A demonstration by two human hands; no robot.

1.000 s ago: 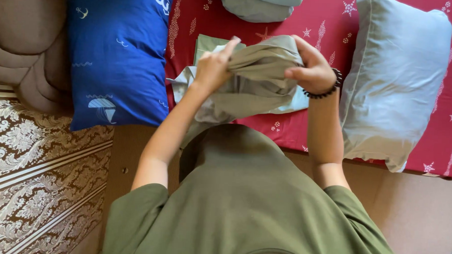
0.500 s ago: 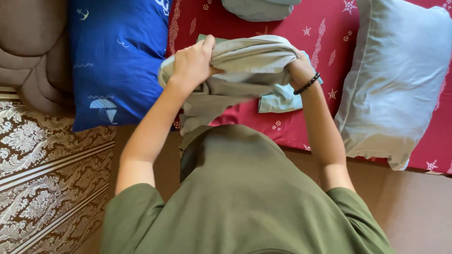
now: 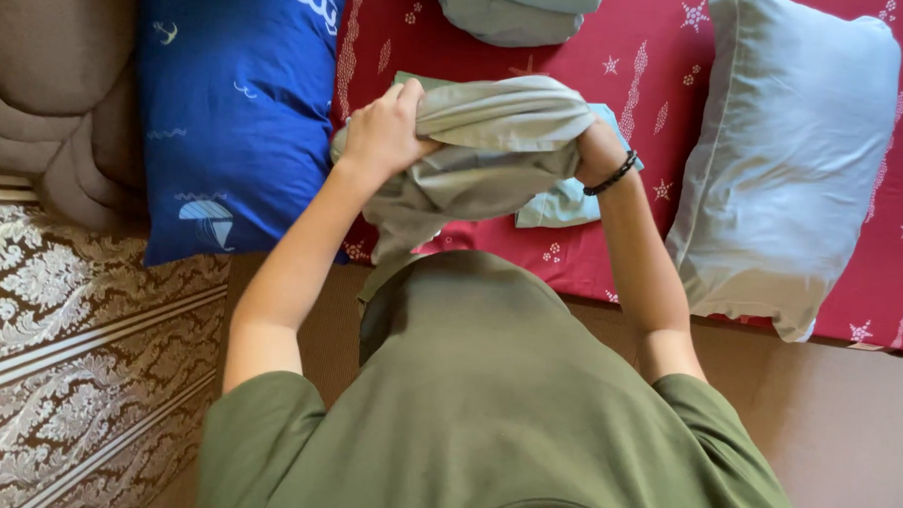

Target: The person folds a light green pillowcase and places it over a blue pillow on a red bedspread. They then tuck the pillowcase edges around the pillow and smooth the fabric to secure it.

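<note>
since half a second ago both hands sit almost unchanged, cloth bunched a little tighter; i see my left hand gripping the grey-green cloth, fingers curled over its top edge; my right hand is buried in the folds, fingers hidden, i cannot tell; cloth hangs above the red bedsheet; blue pillow left, pale pillow right.

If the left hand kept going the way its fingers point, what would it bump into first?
The left hand grips the grey-green cloth, its fingers pointing up-right across the red bedspread. It would push into the cloth bundle first; beyond that, probably the folded grey pile at the top edge, though depth is hard to judge.
</note>
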